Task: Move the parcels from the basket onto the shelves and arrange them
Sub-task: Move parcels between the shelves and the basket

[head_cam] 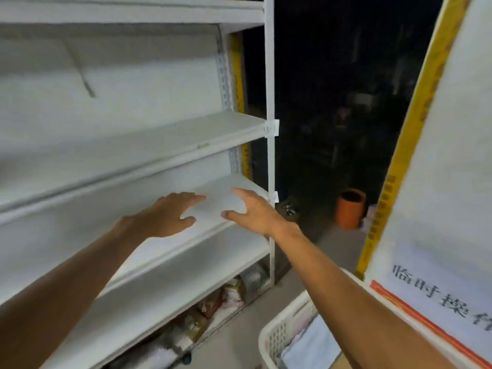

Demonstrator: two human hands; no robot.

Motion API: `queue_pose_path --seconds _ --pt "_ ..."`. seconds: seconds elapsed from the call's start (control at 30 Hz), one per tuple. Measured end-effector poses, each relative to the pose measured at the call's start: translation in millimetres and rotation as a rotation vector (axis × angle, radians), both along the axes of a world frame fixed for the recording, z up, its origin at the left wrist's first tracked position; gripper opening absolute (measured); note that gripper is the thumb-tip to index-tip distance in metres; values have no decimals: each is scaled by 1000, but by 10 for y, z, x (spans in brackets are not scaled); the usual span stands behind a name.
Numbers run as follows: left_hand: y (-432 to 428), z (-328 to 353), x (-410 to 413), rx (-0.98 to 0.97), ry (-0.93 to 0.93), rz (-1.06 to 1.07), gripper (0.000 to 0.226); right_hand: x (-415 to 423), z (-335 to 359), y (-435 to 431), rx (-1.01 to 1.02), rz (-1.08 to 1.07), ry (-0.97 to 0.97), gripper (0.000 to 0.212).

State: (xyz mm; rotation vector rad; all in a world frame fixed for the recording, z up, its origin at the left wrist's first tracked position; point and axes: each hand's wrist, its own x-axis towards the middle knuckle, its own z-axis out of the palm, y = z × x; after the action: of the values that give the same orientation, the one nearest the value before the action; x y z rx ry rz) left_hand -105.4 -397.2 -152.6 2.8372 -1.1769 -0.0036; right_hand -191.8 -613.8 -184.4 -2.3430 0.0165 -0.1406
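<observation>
I see both grips over the right end of a white shelf (80, 235) — the left grip (170, 214) palm down with fingers stretched flat, the right grip (253, 211) spread wide, neither holding anything. Between them lies a pale flat patch on the board, too blurred for me to call it a parcel. The parcels (308, 347) I can make out sit in the white basket (266, 339) at lower right.
</observation>
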Motion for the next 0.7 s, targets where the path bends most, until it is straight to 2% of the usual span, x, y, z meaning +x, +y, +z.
queue_pose_path --seconds 0.13,0.3,0.47,0.7 --pt "1038 546 164 -87 -94 123 59 507 556 822 -106 146 -139 75" --pt "2495 1097 263 -143 -173 330 58 1024 1106 1957 -145 295 -256 74" --pt "3647 1195 45 -199 -206 537 61 1363 1419 3136 -164 448 -348 74" --pt "4756 1201 -344 -220 -206 752 60 1642 1487 4470 -126 667 -341 77"
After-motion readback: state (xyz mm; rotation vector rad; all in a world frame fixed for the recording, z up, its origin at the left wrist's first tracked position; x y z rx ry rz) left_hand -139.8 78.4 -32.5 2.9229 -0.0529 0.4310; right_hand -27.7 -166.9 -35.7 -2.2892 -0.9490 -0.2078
